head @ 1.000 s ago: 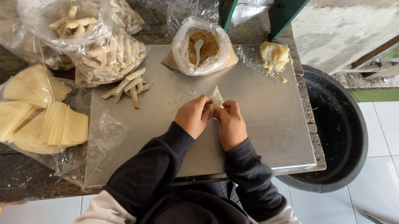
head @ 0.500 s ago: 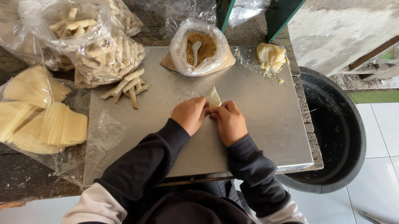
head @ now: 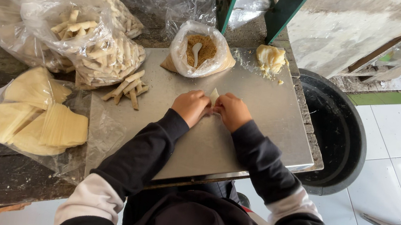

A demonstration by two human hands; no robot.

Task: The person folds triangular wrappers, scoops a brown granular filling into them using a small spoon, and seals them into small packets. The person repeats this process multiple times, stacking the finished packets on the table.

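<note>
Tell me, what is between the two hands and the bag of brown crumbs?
Only bare metal tray lies between the hands, left hand and right hand, pinching a pale wrapper, and the bag of brown crumbs, as the head view shows.

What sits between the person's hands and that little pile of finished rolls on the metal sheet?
Nothing visible: bare metal sheet lies between the left hand and the rolls. Both hands, including the right hand, pinch the wrapper.

Both hands, left hand (head: 190, 106) and right hand (head: 232, 111), are closing tighter together over the pale wrapper (head: 214, 95), hiding more of it.
</note>
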